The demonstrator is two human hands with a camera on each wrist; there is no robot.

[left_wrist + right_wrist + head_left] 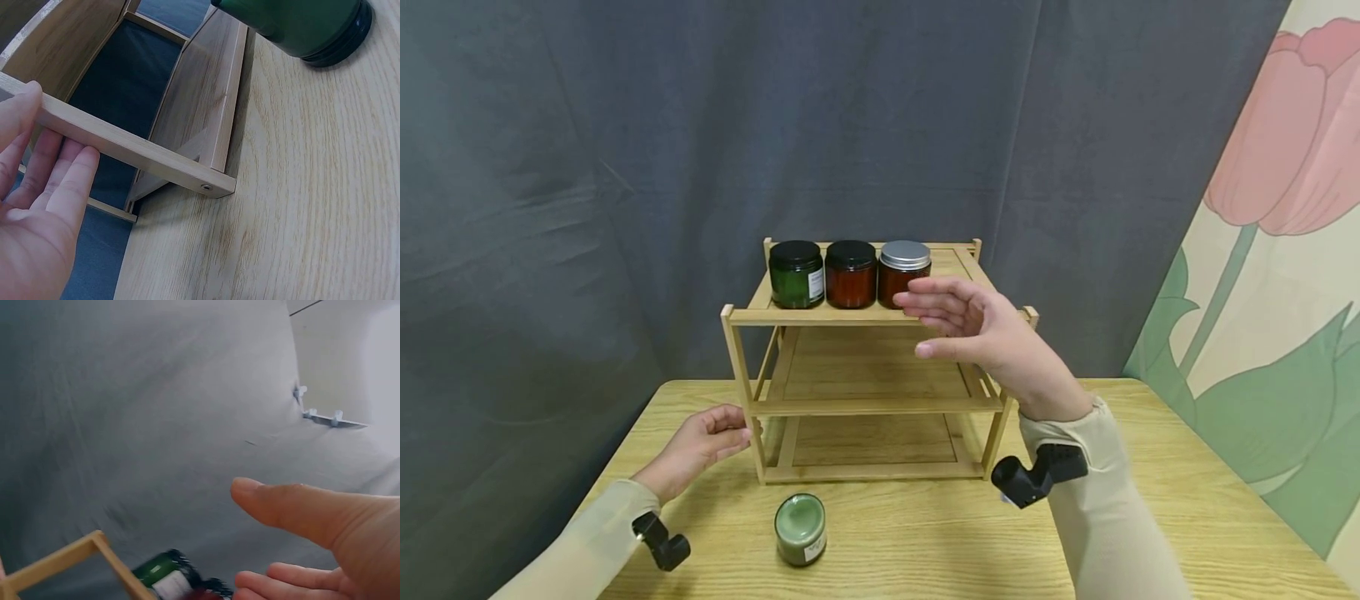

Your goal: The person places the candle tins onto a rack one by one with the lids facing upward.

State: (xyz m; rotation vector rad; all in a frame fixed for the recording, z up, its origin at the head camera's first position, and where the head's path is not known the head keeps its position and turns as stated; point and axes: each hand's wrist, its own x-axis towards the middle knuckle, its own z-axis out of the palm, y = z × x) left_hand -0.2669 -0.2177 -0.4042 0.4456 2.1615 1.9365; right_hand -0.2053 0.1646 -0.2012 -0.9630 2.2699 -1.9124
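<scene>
A three-tier wooden rack point(876, 407) stands on the table. My left hand point(703, 447) holds its front left leg point(144, 147), thumb on one side and fingers on the other. My right hand point(981, 333) is raised at the top shelf's front right, fingers extended and thumb apart, with nothing in its grasp. Nearest to it is an amber jar with a silver lid point(905, 265), partly hidden by the fingers. Beside that sit an amber jar with a black lid point(851, 279) and a green jar with a black lid point(795, 279). A green glass jar point(801, 531) is on the table before the rack.
The light wooden table point(910, 542) runs up to a dark grey curtain point(850, 117) behind the rack. At the right is a wall panel with a painted tulip point(1270, 142). The rack's middle shelf point(872, 362) lies below the jars.
</scene>
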